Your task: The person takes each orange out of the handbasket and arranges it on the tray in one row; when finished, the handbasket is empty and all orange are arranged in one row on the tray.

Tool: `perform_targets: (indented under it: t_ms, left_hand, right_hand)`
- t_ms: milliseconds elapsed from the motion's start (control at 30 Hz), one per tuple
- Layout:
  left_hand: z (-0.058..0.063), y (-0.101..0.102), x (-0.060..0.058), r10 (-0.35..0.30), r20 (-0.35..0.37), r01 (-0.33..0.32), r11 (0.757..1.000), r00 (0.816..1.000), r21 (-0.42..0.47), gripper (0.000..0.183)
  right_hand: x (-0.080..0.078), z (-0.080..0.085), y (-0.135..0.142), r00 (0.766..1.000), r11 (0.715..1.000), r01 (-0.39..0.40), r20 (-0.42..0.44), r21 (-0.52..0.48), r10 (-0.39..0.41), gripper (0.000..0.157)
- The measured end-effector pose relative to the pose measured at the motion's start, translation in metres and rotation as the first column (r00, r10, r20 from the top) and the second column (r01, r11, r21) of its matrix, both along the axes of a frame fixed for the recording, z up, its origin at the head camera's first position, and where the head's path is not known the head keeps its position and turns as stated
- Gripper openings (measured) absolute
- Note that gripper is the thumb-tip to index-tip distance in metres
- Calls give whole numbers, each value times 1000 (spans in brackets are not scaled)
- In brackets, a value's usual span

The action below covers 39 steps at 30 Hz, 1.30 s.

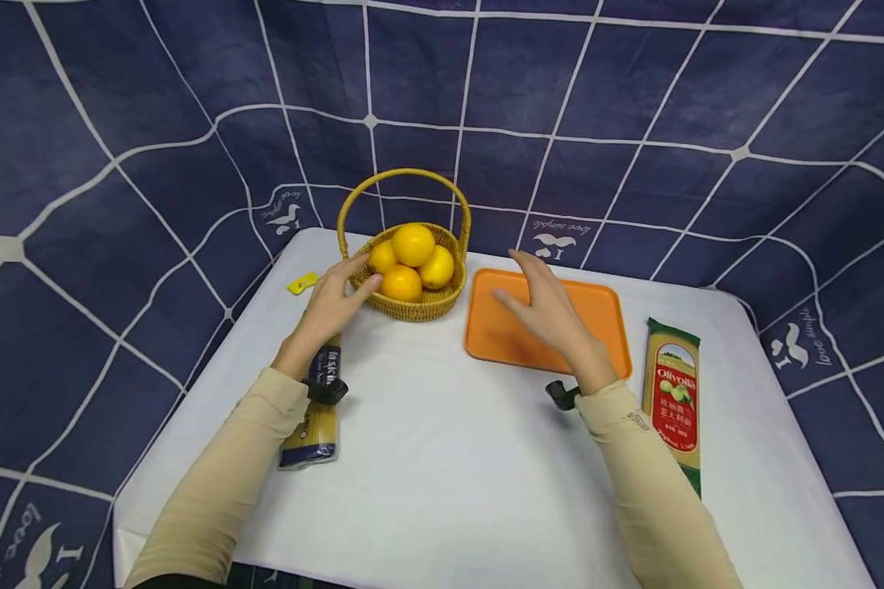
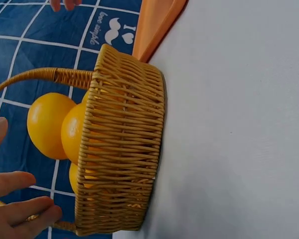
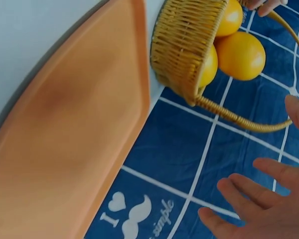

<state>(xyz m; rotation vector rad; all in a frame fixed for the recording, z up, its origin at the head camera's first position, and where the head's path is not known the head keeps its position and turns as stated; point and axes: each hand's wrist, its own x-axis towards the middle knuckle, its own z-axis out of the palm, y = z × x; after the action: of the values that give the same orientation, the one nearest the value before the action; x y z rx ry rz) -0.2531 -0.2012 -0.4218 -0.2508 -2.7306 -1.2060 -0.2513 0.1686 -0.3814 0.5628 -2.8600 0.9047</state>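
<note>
A wicker basket (image 1: pixel 420 309) with a tall arched handle stands at the back of the table, holding several orange-yellow fruits (image 1: pixel 413 245). My left hand (image 1: pixel 333 296) is at the basket's left side, fingers extended and thumb apart, overlapping its rim in the head view. In the left wrist view those fingers (image 2: pixel 27 211) lie beside the handle's base, with nothing gripped. Over the orange tray (image 1: pixel 508 331) hovers my right hand (image 1: pixel 548 311), fingers spread and holding nothing. The right wrist view has the tray below and the basket (image 3: pixel 182 47) beyond it.
A pasta packet (image 1: pixel 311 429) with dark ends lies under my left forearm. Right of the tray is a green-and-red Olivoilà pasta packet (image 1: pixel 674 393), partly behind my right sleeve. A small yellow sachet (image 1: pixel 303 283) lies left of the basket. Dark blue checked cloth (image 1: pixel 560 82) hangs behind the white table (image 1: pixel 442 458).
</note>
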Motion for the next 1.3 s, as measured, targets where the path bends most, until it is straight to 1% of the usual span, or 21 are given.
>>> perform_targets:
  t_ms: [67,133,200,267,333,400,467,500,600,667,733,867,967,1033,1167,1300]
  left_hand:
    - [-2,-2,0,36,-13,-35,999,999,30,65]
    - [-4,-5,-1,86,-36,-83,994,996,69,55]
    - [-5,-8,-3,151,-55,-144,983,987,113,43]
    - [-7,-12,-6,218,-61,-207,966,974,156,34]
    - [-8,-14,-9,272,-42,-260,947,961,188,29]
    - [-8,-17,-13,301,6,-295,932,954,210,31]
    - [-9,-19,-18,296,69,-304,927,953,222,38]
    - [-9,-19,-20,281,105,-298,926,954,232,43]
    - [-10,-22,-29,217,192,-263,928,957,263,54]
    - [-9,-22,-35,176,231,-240,927,957,289,57]
    - [-9,-23,-42,150,258,-231,919,954,320,56]
    - [-8,-21,-53,116,307,-239,885,945,399,51]
    - [-7,-16,-57,108,343,-261,859,933,441,48]
    - [-7,-12,-59,117,355,-279,849,927,449,45]
    - [-7,-7,-60,156,359,-311,848,920,430,42]
    - [-8,-5,-60,155,365,-311,852,918,421,42]
  right_hand:
    - [-3,0,-6,1000,1000,-16,-3,-6,16,77]
    - [-7,1,-12,999,999,-32,1,-9,32,76]
    - [-10,1,-18,999,999,-49,6,-6,49,76]
    - [-12,2,-23,998,998,-57,10,-7,57,75]
    - [-15,2,-29,998,998,-63,20,-6,63,75]
    - [-19,2,-35,997,998,-66,29,-7,66,75]
    - [-22,1,-41,997,997,-72,39,-8,72,75]
    - [-24,0,-44,996,997,-79,43,-8,79,75]
    - [-28,-1,-53,994,995,-98,49,-22,98,75]
    - [-30,-1,-59,993,994,-107,50,-27,108,74]
    - [-33,-1,-65,992,993,-112,48,-39,114,73]
    - [-41,-3,-77,994,993,-101,38,-62,103,71]
    - [-48,-6,-85,996,991,-84,29,-105,87,70]
    - [-53,-9,-92,997,988,-72,20,-138,75,70]
    - [-62,-13,-105,999,980,-45,2,-196,47,73]
    - [-69,-17,-117,999,977,-23,18,-213,28,74]
